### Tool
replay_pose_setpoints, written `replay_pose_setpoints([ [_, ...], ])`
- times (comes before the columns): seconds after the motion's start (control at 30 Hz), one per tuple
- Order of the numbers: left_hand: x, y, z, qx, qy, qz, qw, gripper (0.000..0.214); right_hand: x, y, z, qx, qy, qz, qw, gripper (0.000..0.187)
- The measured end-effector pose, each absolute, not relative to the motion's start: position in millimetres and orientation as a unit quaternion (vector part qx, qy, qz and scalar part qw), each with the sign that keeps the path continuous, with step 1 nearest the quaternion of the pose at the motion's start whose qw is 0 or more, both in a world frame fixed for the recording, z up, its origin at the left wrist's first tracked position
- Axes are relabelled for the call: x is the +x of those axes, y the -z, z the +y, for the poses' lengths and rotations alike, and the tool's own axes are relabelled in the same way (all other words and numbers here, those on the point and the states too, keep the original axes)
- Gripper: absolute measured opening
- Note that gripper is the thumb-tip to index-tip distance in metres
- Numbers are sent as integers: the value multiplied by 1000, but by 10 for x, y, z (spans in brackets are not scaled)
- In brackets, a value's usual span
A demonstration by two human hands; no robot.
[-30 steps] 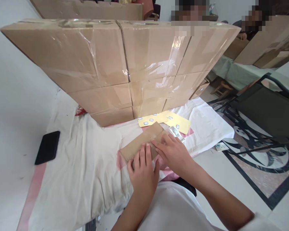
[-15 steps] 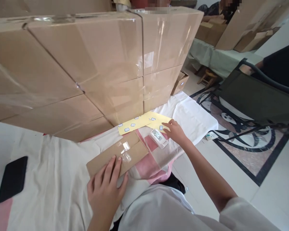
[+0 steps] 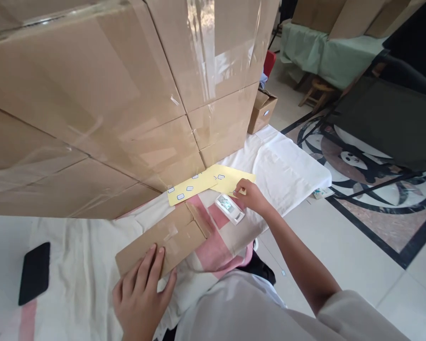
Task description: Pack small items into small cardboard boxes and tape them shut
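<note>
A small flat cardboard box (image 3: 179,232) lies at a slant on the cloth, with clear tape on its top and an end flap at its right. My left hand (image 3: 142,284) rests on its near left part, fingers stretched out over the top and thumb apart. Beyond the box are two overlapping yellow sheets (image 3: 206,182) bearing several small white stickers with dark outlines. Over the right sheet, my right hand (image 3: 250,193) has thumb and forefinger pinched at a sticker (image 3: 234,192), partly hidden by the fingertips. A white handheld device (image 3: 230,209) with a small screen lies just left of this hand.
Large taped cartons (image 3: 128,94) form a wall behind the sheets. A black phone-like slab (image 3: 34,273) lies at far left. At the cloth's far end stands a small open carton (image 3: 262,111). A dark folding chair (image 3: 394,118) and wooden stool (image 3: 315,94) are at right.
My view has tilted down and shifted. The fingers of my right hand have closed from spread to a pinch at a sticker. My left hand still rests on the box, whose end flap now stands out.
</note>
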State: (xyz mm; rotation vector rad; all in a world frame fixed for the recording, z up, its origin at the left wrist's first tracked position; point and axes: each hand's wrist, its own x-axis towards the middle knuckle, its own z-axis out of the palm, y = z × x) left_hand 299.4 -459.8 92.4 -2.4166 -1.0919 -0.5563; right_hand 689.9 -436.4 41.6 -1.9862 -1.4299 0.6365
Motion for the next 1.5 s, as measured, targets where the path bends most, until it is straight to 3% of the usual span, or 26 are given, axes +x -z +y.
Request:
replay_pose_setpoints([
  [0.2, 2844, -932, -4476, -891, 199, -354, 201, 74, 6706, -820, -4563, -584, -369, -554, 465, 17],
  [0.43, 2779, -912, -4439, -895, 190, -345, 209, 74, 6340, -915, -4566, -412, -552, -617, 380, 13],
  [0.73, 2765, -902, -4451, -897, 182, -349, 201, 75, 6177, -711, -4281, -419, -526, -665, 324, 13],
  [1.1, 2803, -938, -4437, -897, 189, -352, 187, 73, 6109, -623, -4303, -413, -565, -610, 371, 8],
  [1.23, 2797, -931, -4435, -897, 186, -354, 189, 74, 6029, -654, -4378, -469, -578, -533, 402, 15],
  [1.33, 2796, -928, -4433, -897, 187, -351, 191, 74, 5928, -648, -4530, -505, -559, -493, 436, 7],
  [1.5, 2801, -929, -4431, -899, 190, -352, 179, 72, 5779, -532, -4799, -503, -546, -457, 489, 34],
])
